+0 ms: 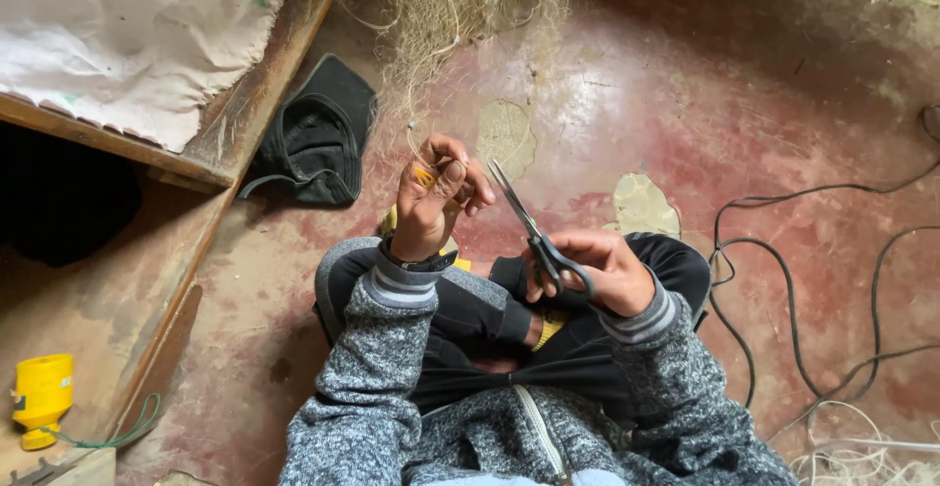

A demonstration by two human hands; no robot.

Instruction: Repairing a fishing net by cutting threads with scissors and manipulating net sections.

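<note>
The left hand [431, 197] is up in front of the knees, fingers pinched tight on thin net [460, 16] threads and something small and yellow. The right hand [597, 271] grips black scissors [534, 236] — blades nearly shut, tips pointing at the left fingers. A black cap [318, 134] lies on the red floor [685, 85] nearby.

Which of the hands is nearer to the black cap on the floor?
Left. The left hand is just right of the black cap; the right hand, holding scissors, is farther right.
</note>
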